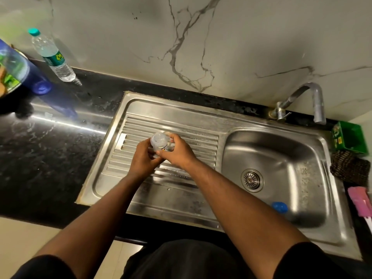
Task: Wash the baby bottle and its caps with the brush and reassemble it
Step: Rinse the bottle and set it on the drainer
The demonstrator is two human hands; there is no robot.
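Both hands clamped on baby bottle: left hand grips body, right hand curls beside cap. Likely cap step, on or off unclear. Brush not identifiable.

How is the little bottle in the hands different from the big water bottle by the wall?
The baby bottle is short with a clear cap; the water bottle is tall with a teal cap and green label. The baby bottle is held over the sink's draining board by the left hand and right hand; the water bottle stands untouched on the black counter. Both are see-through.
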